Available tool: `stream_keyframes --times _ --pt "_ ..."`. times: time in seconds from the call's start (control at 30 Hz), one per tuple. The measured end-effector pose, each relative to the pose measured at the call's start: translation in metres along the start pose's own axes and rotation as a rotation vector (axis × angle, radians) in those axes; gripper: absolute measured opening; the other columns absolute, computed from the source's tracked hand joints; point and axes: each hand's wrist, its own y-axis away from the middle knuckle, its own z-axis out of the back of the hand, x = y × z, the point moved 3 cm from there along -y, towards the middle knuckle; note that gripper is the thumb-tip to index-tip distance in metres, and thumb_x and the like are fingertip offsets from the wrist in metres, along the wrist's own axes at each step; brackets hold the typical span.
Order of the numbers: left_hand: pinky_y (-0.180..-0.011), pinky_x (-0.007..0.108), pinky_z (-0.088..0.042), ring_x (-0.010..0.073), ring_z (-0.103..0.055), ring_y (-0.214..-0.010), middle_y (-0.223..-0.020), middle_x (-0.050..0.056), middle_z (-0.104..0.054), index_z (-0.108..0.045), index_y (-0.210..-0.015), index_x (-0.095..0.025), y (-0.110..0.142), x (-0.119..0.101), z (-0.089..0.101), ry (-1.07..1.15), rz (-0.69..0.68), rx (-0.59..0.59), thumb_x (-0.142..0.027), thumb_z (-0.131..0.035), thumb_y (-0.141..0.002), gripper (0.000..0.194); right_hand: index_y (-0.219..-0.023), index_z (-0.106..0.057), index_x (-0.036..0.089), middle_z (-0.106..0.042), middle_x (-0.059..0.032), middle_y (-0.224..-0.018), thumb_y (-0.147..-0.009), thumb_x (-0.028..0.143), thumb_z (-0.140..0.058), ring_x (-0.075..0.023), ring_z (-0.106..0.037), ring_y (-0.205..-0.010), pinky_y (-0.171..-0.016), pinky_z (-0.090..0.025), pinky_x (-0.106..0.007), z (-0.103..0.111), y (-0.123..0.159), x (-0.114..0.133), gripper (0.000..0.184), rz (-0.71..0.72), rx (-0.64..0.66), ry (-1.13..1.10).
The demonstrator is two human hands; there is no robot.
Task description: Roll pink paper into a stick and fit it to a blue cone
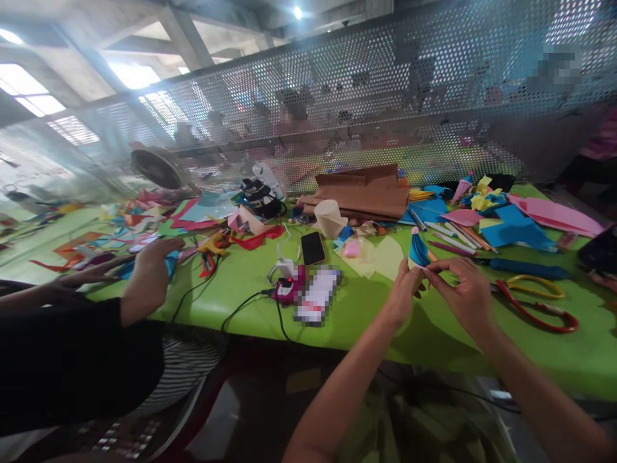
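A small paper craft piece [418,249], with blue layered folds, a pink tip and a pale lower part, stands upright between my two hands above the green table. My left hand [403,294] is closed around its lower end. From the right side, the fingertips of my right hand [456,283] pinch at its pale lower edge; part of that edge is hidden by the fingers. Just behind my hands lie pale yellow paper pieces [388,256]. To the right rest red-handled scissors [540,312] and a blue-handled tool [527,267].
On the left, a co-worker's hand [153,257] rests over blue paper. A power strip [288,290] with cables, a light-screened phone [317,297] and a dark phone [313,248] lie mid-table. Behind are a tape roll [330,218], brown paper [361,196], pens [456,238] and a perforated metal screen [337,96].
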Motion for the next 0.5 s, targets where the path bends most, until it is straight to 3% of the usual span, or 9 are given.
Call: stream_keyframes --times 0.27,0.5 --pt "-0.066 0.023 -0.043 0.0121 -0.053 -0.074 -0.087 0.0 -0.055 -0.052 -0.114 -0.022 0.0021 -0.0015 -0.0003 -0.004 -0.035 0.023 -0.052 -0.043 -0.102 0.034 -0.09 -0.074 0.03 -0.078 -0.0052 -0.091 -0.095 0.036 -0.068 -0.0293 -0.065 -0.091 -0.084 -0.049 -0.045 0.0013 0.0009 0.0063 0.009 0.068 -0.015 0.055" --pt "-0.064 0.025 -0.04 0.0121 -0.05 -0.072 -0.084 0.0 -0.05 -0.051 -0.105 -0.021 0.004 -0.0044 -0.0013 0.022 -0.033 0.023 -0.044 -0.042 -0.104 0.025 -0.09 -0.072 0.03 -0.078 -0.0062 -0.091 -0.097 0.03 -0.065 -0.0285 -0.066 -0.089 -0.084 -0.049 -0.044 0.0013 0.0008 0.01 0.01 0.153 -0.002 0.156"
